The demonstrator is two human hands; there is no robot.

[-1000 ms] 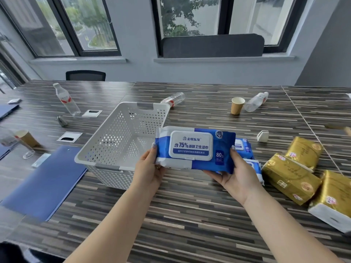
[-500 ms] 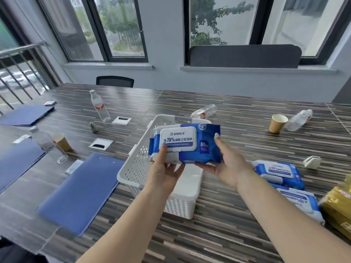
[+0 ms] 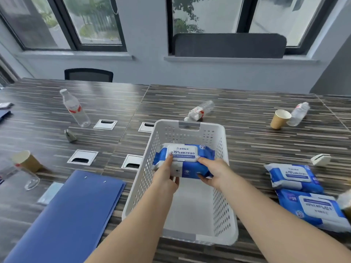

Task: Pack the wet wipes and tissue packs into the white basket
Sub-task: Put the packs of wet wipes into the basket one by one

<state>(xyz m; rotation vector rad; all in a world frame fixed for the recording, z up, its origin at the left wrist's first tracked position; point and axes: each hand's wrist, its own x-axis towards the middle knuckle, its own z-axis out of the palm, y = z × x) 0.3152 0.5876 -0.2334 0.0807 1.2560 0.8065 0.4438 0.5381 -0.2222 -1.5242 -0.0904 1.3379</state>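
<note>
A blue and white wet wipes pack [image 3: 191, 168] is held inside the far half of the white basket [image 3: 225, 209], label facing up. My left hand [image 3: 165, 177] grips its left end and my right hand [image 3: 214, 173] grips its right end, both reaching down past the basket rim. Whether the pack touches the basket floor is hidden. Two more wet wipes packs lie on the table to the right, one [image 3: 292, 177] farther and one [image 3: 319, 209] nearer. A gold tissue pack [image 3: 346, 205] just shows at the right edge.
A blue folder [image 3: 72, 215] lies left of the basket. Cable ports [image 3: 82, 157] sit in the table. Plastic bottles [image 3: 75, 108] [image 3: 199, 110] [image 3: 298, 113], paper cups [image 3: 280, 118] [image 3: 26, 161], a glass [image 3: 22, 175] and a small white holder [image 3: 321, 159] are scattered around.
Both hands have carried the wipes pack from above the basket's right edge down into the basket. The view has swung so the basket sits straight ahead.
</note>
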